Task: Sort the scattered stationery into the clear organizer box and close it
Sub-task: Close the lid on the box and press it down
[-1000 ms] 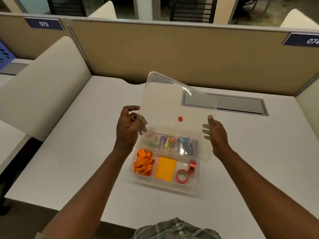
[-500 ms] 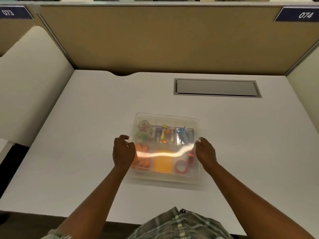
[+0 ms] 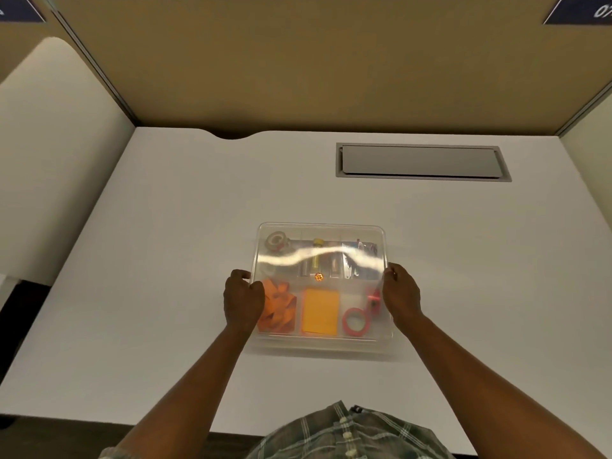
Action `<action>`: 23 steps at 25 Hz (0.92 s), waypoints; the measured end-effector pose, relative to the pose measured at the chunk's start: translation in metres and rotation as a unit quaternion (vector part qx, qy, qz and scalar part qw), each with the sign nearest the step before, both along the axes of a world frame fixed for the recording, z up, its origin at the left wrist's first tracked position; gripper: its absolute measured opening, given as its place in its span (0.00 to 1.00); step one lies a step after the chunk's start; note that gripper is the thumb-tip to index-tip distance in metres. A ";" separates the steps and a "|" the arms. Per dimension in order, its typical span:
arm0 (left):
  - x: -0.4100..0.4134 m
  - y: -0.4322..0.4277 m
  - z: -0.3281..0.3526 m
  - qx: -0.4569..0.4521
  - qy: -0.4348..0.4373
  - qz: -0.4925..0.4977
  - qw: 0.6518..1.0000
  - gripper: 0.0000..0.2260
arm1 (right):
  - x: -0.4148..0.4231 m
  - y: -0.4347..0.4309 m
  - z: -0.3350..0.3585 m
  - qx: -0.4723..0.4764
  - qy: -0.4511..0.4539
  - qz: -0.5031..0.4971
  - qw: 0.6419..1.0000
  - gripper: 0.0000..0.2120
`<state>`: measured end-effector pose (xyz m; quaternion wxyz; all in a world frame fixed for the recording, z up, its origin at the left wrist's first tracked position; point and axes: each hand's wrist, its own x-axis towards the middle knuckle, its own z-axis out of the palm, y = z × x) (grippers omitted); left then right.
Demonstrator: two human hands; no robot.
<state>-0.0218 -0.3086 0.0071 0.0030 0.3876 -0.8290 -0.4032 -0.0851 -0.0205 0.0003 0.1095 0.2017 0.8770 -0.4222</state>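
Observation:
The clear organizer box (image 3: pixel 323 341) rests on the white desk with its transparent lid (image 3: pixel 321 233) lying flat over it. Through the lid I see orange paper pieces (image 3: pixel 278 306), an orange sticky-note pad (image 3: pixel 320 311), a red tape roll (image 3: pixel 355 322), a clear tape roll (image 3: pixel 276 241) and several pens and small items (image 3: pixel 334 260) in the back compartments. My left hand (image 3: pixel 243 298) grips the box's left edge. My right hand (image 3: pixel 400 294) grips its right edge. Both press on the lid's sides.
A grey cable hatch (image 3: pixel 422 162) is set into the desk at the back right. Tan partition walls (image 3: pixel 298 61) close off the back. A cream side panel (image 3: pixel 56 154) stands on the left. The desk's front edge runs just before my plaid shirt (image 3: pixel 347 432).
One second ago the lid stood raised in both hands above the box. It has come down flat onto the box, and my hands now sit at its left and right edges.

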 end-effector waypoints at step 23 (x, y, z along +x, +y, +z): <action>-0.076 0.002 -0.017 -0.278 0.056 -0.382 0.880 0.35 | -0.049 -0.019 -0.003 0.247 0.136 0.270 0.921 0.36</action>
